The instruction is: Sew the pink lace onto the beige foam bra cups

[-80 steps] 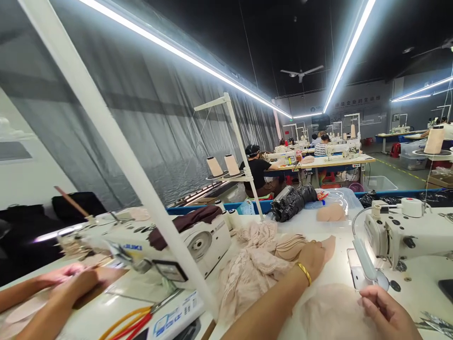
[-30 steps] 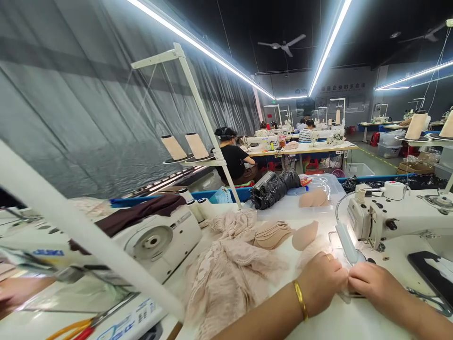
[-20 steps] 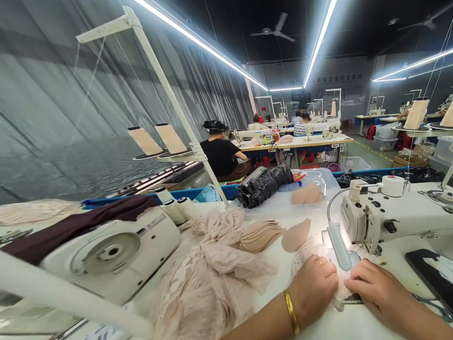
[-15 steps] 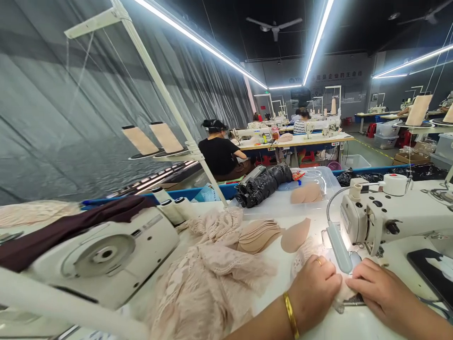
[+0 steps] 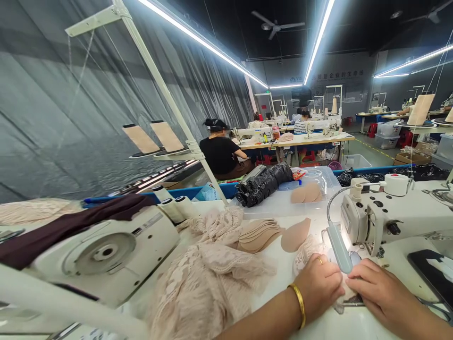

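Under the head of the white sewing machine (image 5: 392, 208) lies pale pink lace fabric (image 5: 307, 250), lit by a gooseneck lamp (image 5: 339, 248). My left hand (image 5: 320, 285), with a ring and a gold bangle, is closed on the fabric's near side, fingertips pressed together. My right hand (image 5: 377, 288) has its fingers bent and close together on the same fabric, just right of the lamp's tip. The needle area is hidden behind the lamp and fingers. A single beige pad (image 5: 295, 235) and a stack of beige pads (image 5: 258, 235) lie left of the machine.
A heap of lace (image 5: 212, 283) covers the table's middle, beside a second machine (image 5: 106, 255) on the left. Behind are a black plastic bundle (image 5: 265, 184) and a clear lid (image 5: 329, 182). A seated person (image 5: 219, 153) is further off. A phone (image 5: 432, 269) lies right.
My left wrist and bangle have shifted slightly right, and the left hand has turned a little. My right hand stays in nearly the same place. The view has shifted very slightly.
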Tool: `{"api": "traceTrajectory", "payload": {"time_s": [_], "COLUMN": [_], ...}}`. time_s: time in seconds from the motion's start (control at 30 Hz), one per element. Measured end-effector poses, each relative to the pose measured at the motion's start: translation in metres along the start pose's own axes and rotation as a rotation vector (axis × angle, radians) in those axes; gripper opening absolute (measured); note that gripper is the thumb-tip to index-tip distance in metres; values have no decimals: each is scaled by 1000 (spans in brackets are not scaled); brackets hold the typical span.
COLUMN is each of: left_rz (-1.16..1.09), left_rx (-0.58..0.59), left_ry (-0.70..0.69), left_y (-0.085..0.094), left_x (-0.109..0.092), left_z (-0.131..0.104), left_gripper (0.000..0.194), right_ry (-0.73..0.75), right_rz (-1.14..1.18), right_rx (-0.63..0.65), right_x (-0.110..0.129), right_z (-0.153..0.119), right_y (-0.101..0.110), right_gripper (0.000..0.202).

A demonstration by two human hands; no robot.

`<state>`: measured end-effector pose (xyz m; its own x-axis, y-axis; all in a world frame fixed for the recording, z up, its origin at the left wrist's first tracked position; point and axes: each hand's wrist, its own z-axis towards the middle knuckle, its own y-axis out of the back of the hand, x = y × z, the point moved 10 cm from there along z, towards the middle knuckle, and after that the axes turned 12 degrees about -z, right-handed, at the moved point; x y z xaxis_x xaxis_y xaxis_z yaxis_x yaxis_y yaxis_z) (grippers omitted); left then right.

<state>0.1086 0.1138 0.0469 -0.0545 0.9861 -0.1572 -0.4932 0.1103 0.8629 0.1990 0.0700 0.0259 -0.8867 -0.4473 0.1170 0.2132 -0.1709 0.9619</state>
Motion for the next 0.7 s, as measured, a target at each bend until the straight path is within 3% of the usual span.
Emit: {"api": "traceTrajectory", "payload": {"time_s": [0.23, 0.47, 0.7], "left_rz": [-71, -138, -173], "left_rx": [156, 111, 89], "left_ry": [0, -32, -23], "left_y": [-20, -20, -17], "left_x": [23, 32, 33], "left_z": [17, 25, 25], "left_gripper": [22, 18, 15], "right_ry": [-49, -93, -118], "right_rz": [-75, -115, -129], "right_rx": [-67, -135, -77], "right_x": [-19, -34, -37], "right_z": [-4, -8, -11], "right_y": [-8, -10, -19], "right_gripper": [37, 46, 41]}}
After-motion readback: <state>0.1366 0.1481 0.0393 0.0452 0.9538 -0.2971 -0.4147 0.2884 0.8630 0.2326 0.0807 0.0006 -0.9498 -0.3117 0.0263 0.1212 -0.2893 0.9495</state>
